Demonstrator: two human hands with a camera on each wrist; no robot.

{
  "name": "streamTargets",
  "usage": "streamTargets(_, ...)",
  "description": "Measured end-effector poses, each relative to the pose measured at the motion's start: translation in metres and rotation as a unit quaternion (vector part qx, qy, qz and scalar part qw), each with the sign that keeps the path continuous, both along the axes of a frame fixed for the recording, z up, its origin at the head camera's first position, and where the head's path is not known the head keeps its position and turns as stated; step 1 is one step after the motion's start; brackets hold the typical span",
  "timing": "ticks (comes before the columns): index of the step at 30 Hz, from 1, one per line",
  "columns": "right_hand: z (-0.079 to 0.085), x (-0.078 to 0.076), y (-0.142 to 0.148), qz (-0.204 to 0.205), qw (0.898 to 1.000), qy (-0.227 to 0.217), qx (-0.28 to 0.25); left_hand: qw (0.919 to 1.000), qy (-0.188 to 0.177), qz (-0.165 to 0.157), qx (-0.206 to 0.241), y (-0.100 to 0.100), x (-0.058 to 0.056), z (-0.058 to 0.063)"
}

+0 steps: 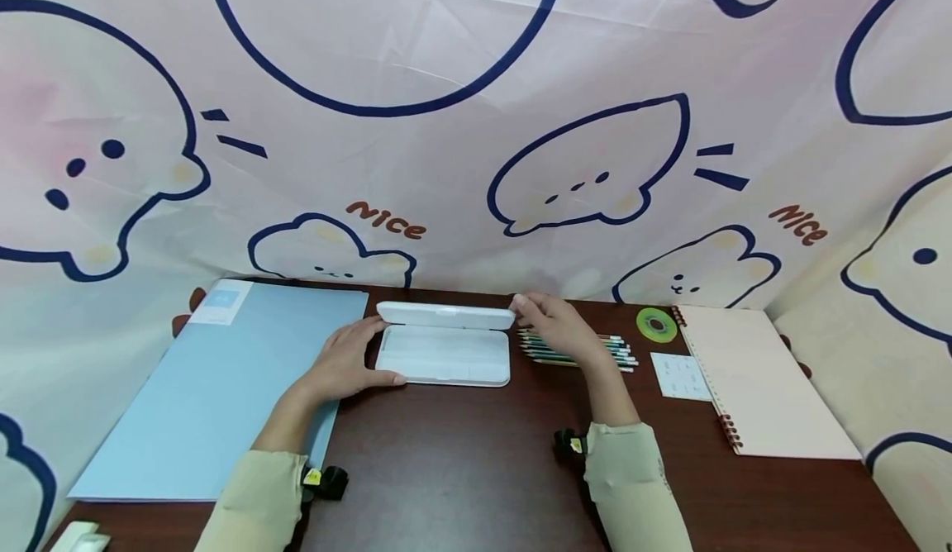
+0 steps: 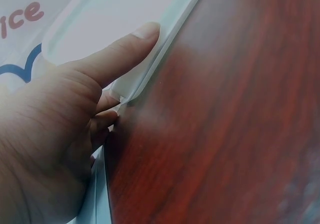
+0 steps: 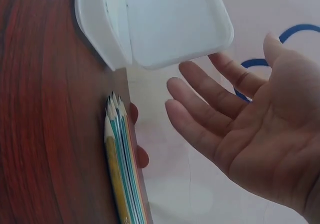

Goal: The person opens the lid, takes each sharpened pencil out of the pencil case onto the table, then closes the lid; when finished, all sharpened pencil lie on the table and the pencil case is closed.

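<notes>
A white pencil case point(image 1: 445, 357) lies on the dark table with its lid point(image 1: 455, 316) raised at the back. My left hand point(image 1: 344, 362) holds the case at its left end. In the left wrist view the thumb point(image 2: 127, 51) lies over the rim, with the other fingers behind the corner, partly hidden. Up at the lid's right corner is my right hand point(image 1: 558, 326). The right wrist view shows its fingers point(image 3: 212, 93) loosely extended, the index fingertip right at the lid's edge and the thumb apart. Beneath that hand lie several pencils point(image 1: 576, 349), points toward the case.
A large light-blue folder point(image 1: 245, 387) lies at the left, partly under my left forearm. On the right are a green tape roll point(image 1: 657, 325), a small patterned card point(image 1: 680, 376) and a spiral notebook point(image 1: 766, 383). A printed curtain point(image 1: 446, 164) hangs behind the table.
</notes>
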State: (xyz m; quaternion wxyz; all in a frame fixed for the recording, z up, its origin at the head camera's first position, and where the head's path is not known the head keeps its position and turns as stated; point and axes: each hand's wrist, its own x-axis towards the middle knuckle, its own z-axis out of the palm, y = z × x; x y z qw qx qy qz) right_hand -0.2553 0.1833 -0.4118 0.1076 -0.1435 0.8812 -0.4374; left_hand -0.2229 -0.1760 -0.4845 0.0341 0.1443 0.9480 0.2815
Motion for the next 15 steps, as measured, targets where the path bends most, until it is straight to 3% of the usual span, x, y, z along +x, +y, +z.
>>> streamTargets(4, -0.003, 0.004, -0.009, 0.042, 0.995, 0.035, 0.082, 1.0000, -0.005, 0.001, 0.007, -0.001, 0.002, 0.000)
streamTargets(7, -0.005, 0.008, -0.017, 0.069, 0.990, 0.038, 0.117, 0.9998, -0.005, 0.002, 0.020, 0.000, 0.002, 0.000)
streamTargets(15, -0.007, 0.013, -0.027, 0.065, 0.987, 0.021, 0.149, 0.9995, -0.006, 0.003, 0.030, 0.001, 0.000, 0.000)
